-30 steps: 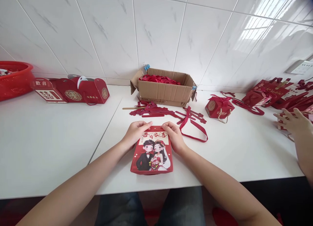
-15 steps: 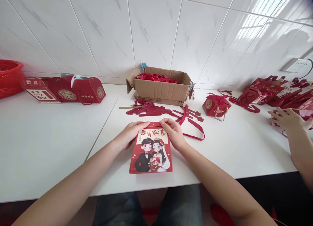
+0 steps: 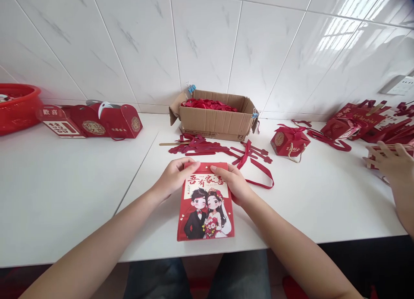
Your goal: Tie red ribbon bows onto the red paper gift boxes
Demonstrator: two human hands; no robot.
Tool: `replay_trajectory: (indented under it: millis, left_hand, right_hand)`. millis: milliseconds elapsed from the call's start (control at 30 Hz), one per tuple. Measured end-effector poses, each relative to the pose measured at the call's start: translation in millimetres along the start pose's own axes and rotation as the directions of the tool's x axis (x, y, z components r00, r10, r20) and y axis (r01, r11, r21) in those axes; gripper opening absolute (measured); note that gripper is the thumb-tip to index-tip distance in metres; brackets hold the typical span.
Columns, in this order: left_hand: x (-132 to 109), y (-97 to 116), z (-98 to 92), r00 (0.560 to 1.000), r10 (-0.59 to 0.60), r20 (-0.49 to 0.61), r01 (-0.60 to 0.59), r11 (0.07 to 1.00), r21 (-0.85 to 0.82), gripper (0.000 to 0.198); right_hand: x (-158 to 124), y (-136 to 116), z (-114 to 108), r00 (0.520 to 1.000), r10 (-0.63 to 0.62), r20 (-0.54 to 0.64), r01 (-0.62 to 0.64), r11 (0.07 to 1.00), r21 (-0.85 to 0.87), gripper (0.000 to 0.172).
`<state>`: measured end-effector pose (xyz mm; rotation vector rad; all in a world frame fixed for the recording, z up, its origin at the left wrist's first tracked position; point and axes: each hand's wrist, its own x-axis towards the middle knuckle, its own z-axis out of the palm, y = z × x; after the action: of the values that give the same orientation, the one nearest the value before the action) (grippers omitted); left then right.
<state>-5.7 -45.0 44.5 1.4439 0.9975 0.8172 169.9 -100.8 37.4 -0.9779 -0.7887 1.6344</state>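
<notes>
Saw a white bench (image 3: pixel 80 195) beneath the cardboard box (image 3: pixel 216 121); held a couple-printed red packet (image 3: pixel 206 215) in front of that box, pinching the packet's upper edge with left hand (image 3: pixel 175 177) and right hand (image 3: pixel 235 182); noticed blue clips (image 3: pixel 192 88) on the box's rim.

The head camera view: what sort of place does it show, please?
Probably a gift-packing workroom: red printed cardboard gift boxes stand on a white table, a brown cardboard box holds glossy red ribbon-like material, and a red rectangular package shows a cartoon couple.
</notes>
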Motion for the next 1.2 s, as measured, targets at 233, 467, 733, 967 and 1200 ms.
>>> replay_trajectory:
  millis: [233, 467, 733, 967, 1200]
  left_hand:
    - [89, -21, -69.7, 0.846, 0.255, -0.469, 0.0, 0.879, 0.477, 0.026]
    - [128, -33, -79.5, 0.892, 0.223, -0.394, 0.034, 0.835, 0.55, 0.015]
    - [101, -12, -68.9, 0.865, 0.237, -0.443, -0.026, 0.901, 0.432, 0.027]
    - [35, 14, -25.5, 0.89, 0.176, -0.42, -0.232, 0.969, -0.087, 0.034]
    - [2, -8, -2.6, 0.976, 0.045, -0.213, -0.092, 0.972, -0.218, 0.026]
  right_hand:
    - [3, 0, -3, 1.0, -0.011, -0.017, 0.012, 0.999, 0.034, 0.026]
    - [8, -1, -4, 1.0, 0.009, -0.019, -0.007, 0.998, 0.061, 0.027]
    - [4, -3, -6, 0.997, -0.067, 0.05, 0.064, 0.997, 0.052, 0.024]
    - [-5, -9, -3, 0.99, -0.041, 0.139, 0.037, 0.999, 0.03, 0.035]
    - [-6, -8, -8, 0.966, -0.066, 0.251, 0.075, 0.997, -0.027, 0.017]
